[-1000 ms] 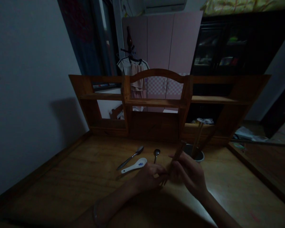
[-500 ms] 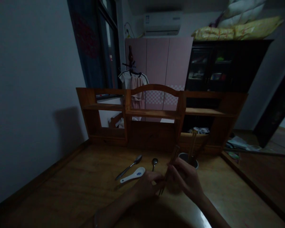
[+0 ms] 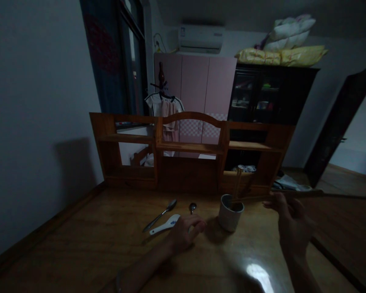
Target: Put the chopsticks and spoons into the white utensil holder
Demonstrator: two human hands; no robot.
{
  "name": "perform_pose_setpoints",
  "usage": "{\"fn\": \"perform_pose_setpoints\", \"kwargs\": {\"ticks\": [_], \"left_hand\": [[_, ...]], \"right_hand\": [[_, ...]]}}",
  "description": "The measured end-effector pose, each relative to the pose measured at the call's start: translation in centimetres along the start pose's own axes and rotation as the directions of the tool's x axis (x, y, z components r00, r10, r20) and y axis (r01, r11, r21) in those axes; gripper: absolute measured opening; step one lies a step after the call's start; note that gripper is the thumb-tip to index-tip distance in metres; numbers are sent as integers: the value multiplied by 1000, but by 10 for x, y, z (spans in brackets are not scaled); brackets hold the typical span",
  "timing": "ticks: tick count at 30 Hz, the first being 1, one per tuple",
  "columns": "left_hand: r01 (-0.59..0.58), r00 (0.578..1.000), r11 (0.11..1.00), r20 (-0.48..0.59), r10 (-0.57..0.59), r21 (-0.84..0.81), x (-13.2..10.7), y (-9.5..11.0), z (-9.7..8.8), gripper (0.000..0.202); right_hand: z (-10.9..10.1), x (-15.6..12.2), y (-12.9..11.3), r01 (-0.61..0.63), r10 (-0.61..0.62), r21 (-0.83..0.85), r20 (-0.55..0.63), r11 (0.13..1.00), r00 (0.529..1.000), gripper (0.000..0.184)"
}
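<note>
My right hand (image 3: 294, 226) is closed around the ends of wooden chopsticks (image 3: 256, 199), held almost level. Their far ends reach the mouth of a pale cup (image 3: 228, 217). More chopsticks (image 3: 238, 181) stand upright in that cup. Left of the cup, my left hand (image 3: 186, 232) rests low over the table, fingers curled in and nothing visible in them. Just beyond it lies a small metal spoon (image 3: 192, 207), its handle partly hidden by the hand. A white ceramic spoon (image 3: 167, 224) with a blue mark lies beside this hand, and a longer metal spoon (image 3: 163, 213) lies farther left.
A wooden shelf unit (image 3: 189, 147) runs along the back of the wooden table (image 3: 116, 240). The white wall (image 3: 42, 162) borders the table's left side. Light glares off the tabletop at front right. The room is dim, with a pink wardrobe (image 3: 195, 81) behind.
Both hands were together at the chopsticks in front of the cup. My right hand has swung right with the chopsticks, now level; my left hand has let go. The view has turned slightly right.
</note>
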State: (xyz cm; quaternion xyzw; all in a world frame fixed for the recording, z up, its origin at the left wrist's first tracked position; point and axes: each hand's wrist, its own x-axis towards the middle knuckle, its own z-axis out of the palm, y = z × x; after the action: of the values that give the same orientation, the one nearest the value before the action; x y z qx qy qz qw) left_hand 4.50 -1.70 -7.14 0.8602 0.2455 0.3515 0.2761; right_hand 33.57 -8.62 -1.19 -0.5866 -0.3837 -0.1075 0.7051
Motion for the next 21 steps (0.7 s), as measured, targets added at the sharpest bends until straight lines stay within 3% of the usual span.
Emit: {"fn": "perform_pose_setpoints", "kwargs": {"ticks": [7, 14, 21], "left_hand": [[-11, 1000, 1000, 20, 10, 4, -2, 0, -2, 42], [-47, 998, 999, 34, 46, 20, -2, 1, -3, 42], [-36, 999, 998, -1, 36, 43, -3, -12, 9, 43]], "right_hand": [[18, -21, -1, 102, -72, -268, 119, 958, 990, 35], [33, -32, 9, 192, -147, -355, 151, 915, 978, 40], [43, -36, 27, 159, -108, -425, 143, 891, 984, 53]]}}
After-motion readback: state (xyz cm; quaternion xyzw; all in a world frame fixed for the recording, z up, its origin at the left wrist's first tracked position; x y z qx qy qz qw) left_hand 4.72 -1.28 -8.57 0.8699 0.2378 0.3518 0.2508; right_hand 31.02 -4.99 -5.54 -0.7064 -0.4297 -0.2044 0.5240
